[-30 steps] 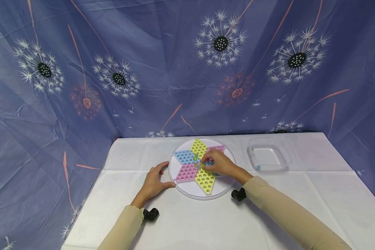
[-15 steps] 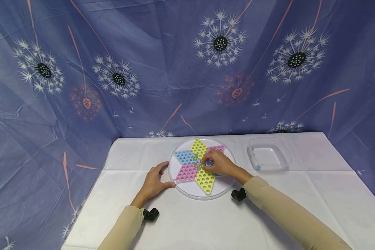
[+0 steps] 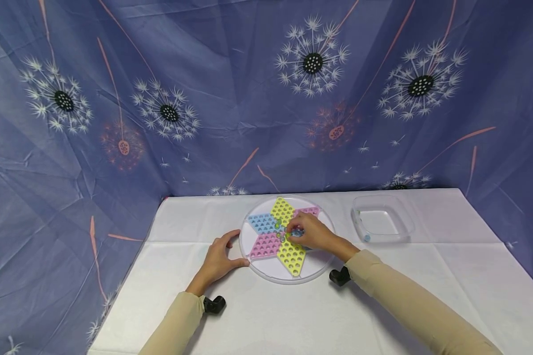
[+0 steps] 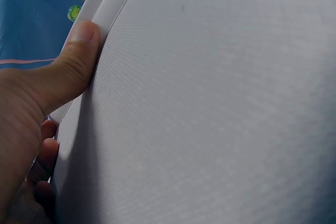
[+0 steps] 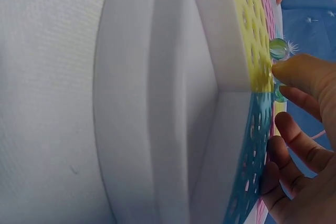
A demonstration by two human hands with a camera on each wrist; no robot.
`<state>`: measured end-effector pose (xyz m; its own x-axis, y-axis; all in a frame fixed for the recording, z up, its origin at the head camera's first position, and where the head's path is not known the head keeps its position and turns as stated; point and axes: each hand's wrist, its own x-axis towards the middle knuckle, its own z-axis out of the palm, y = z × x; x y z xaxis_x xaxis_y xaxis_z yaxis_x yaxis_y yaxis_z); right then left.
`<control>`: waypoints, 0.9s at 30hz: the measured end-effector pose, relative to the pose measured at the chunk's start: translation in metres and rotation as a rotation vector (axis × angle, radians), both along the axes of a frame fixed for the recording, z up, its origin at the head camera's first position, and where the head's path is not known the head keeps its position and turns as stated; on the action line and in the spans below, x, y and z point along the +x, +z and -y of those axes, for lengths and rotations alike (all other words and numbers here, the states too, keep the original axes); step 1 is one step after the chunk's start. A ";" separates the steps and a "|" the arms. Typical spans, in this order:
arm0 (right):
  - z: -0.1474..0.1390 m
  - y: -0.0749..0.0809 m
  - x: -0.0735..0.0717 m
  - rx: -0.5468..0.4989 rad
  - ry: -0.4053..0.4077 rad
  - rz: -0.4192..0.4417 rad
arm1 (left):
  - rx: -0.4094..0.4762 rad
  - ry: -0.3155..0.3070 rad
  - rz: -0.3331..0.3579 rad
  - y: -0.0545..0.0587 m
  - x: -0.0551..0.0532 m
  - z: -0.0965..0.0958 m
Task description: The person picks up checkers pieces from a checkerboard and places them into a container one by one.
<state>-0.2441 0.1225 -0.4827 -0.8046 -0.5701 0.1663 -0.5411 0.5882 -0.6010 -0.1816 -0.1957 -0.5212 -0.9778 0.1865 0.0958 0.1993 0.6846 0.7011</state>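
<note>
A round white Chinese checkers board (image 3: pixel 266 268) bears a star of yellow, pink and blue sections full of holes. Several glass marbles (image 3: pixel 278 225) cluster around its centre. My left hand (image 3: pixel 217 259) rests at the board's left rim, thumb and fingers spread; in the left wrist view the thumb (image 4: pixel 79 51) lies along that rim. Over the centre, my right hand (image 3: pixel 312 230) pinches with thumb and index finger at a marble (image 5: pixel 279 94), largely hidden by the fingertips. Another green-streaked marble (image 5: pixel 279 49) sits just beside the thumb. The other right fingers hang curled close over the blue section.
To the right of the board stands a clear plastic container (image 3: pixel 404 231), with a blue marble (image 3: pixel 366 238) showing at its near left corner. A white cloth (image 3: pixel 293 320) covers the table. Behind it hangs a blue dandelion-print curtain (image 3: pixel 231 98).
</note>
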 end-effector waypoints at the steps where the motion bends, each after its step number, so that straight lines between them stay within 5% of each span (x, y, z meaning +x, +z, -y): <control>1: 0.000 0.001 0.000 -0.001 0.002 0.009 | -0.002 -0.001 -0.001 0.000 0.000 0.000; 27: -0.013 0.038 -0.006 -0.129 0.062 -0.004 | -0.007 0.009 -0.010 -0.001 0.001 -0.001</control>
<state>-0.2505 0.1357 -0.4451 -0.7674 -0.5926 0.2448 -0.5767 0.4713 -0.6673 -0.1803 -0.1946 -0.5219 -0.9783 0.1786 0.1046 0.2004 0.6910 0.6945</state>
